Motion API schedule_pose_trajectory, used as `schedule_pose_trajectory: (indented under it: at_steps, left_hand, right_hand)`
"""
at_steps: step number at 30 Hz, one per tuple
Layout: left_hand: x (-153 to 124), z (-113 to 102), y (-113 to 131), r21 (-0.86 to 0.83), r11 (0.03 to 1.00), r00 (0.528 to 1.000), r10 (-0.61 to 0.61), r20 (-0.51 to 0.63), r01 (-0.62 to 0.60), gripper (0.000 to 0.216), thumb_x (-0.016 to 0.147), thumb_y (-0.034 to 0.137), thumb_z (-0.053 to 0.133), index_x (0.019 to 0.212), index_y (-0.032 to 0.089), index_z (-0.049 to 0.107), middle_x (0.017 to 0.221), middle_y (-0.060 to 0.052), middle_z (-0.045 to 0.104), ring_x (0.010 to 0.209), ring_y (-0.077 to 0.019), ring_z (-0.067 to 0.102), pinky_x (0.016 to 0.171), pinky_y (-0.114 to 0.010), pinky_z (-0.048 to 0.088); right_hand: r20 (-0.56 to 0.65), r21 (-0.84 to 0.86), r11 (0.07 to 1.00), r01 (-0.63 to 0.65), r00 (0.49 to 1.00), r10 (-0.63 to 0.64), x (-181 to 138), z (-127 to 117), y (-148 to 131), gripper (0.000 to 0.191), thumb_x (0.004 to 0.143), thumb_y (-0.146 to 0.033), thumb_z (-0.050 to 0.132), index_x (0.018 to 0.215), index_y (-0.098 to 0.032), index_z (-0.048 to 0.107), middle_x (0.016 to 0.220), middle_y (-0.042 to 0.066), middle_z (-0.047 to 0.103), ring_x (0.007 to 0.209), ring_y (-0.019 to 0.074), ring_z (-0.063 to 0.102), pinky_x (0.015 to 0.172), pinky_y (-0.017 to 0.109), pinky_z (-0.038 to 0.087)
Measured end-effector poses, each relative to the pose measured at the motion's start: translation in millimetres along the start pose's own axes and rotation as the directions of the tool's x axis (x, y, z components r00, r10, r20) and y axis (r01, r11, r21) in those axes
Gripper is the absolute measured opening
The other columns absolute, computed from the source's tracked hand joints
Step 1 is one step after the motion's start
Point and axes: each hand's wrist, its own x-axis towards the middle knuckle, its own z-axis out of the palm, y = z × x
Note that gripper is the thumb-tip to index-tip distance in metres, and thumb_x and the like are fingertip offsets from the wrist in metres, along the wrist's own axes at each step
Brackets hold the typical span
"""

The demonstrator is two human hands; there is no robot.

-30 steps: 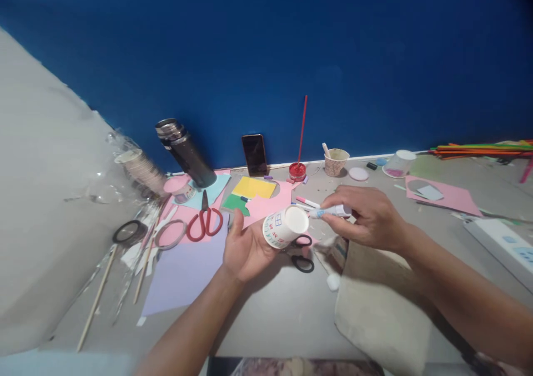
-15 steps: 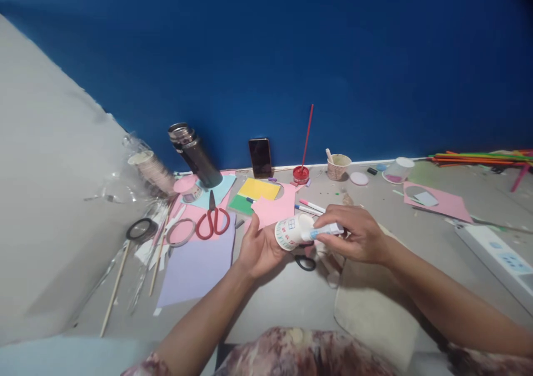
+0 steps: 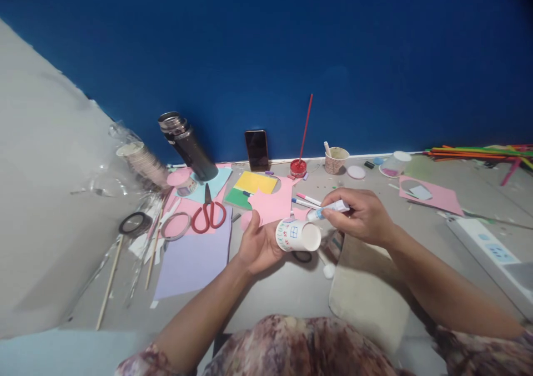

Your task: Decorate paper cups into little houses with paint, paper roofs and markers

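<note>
A white paper cup [image 3: 293,235] with drawings in blue, red and green lies tilted in my left hand [image 3: 261,247]. The fingers are around and under its left end, and the thumb stands up. Its round white end faces right. My right hand [image 3: 361,215] pinches a white tube with blue print [image 3: 328,210], like a glue tube, just above and to the right of the cup. The tube's narrow end points left and is apart from the cup. Under the cup, a black scissor handle [image 3: 302,256] shows partly.
Red-handled scissors [image 3: 208,216], tape rolls [image 3: 135,224] and coloured paper [image 3: 194,259] lie left. A dark flask [image 3: 189,148], stacked cups [image 3: 144,165], a phone [image 3: 257,151] and a red pot with a stick [image 3: 298,168] stand behind. A power strip [image 3: 491,254] lies right.
The tube has moved up and away from the cup's end, where it was held before. The cup has turned, so its round end now shows more fully.
</note>
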Motion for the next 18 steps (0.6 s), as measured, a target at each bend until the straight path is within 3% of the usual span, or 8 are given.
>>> schedule_pose_trajectory:
  at_steps: [6, 12, 18]
  left_hand:
    - [-1.1, 4.8, 5.9, -0.012, 0.998, 0.998, 0.054, -0.031, -0.055, 0.105, 0.095, 0.081, 0.042, 0.149, -0.009, 0.048, 0.141, -0.033, 0.064, 0.134, -0.0435, 0.061, 0.116, -0.048, 0.037]
    - [0.0, 12.8, 10.1, -0.013, 0.997, 0.996, 0.069, -0.051, -0.070, 0.109, 0.093, 0.083, 0.042, 0.154, -0.008, 0.041, 0.142, -0.036, 0.063, 0.130, -0.0510, 0.062, 0.117, -0.059, 0.032]
    - [1.0, 10.5, 7.1, 0.001, 0.995, 0.995, 0.099, 0.001, -0.099, 0.102, 0.097, 0.078, 0.043, 0.149, -0.009, 0.049, 0.142, -0.034, 0.064, 0.131, -0.0436, 0.063, 0.114, -0.051, 0.040]
  right_hand:
    - [0.014, 0.030, 1.000, -0.002, 1.000, 0.002, -0.9, -5.6, -1.0, 0.009, 0.089, -0.020, 0.066, 0.082, -0.019, 0.071, 0.063, -0.003, 0.070, 0.041, 0.0070, 0.048, 0.045, 0.020, 0.037]
    - [0.010, 0.045, 0.994, 0.097, 0.995, -0.097, -4.6, 0.7, -1.1, 0.006, 0.090, -0.018, 0.066, 0.086, -0.020, 0.070, 0.064, -0.003, 0.070, 0.046, 0.0082, 0.053, 0.047, 0.020, 0.039]
    - [0.000, 0.053, 0.981, 0.188, 0.982, -0.189, -6.8, 11.6, -6.6, 0.006, 0.095, -0.020, 0.065, 0.091, -0.020, 0.070, 0.068, -0.001, 0.072, 0.052, 0.0108, 0.060, 0.052, 0.022, 0.043]
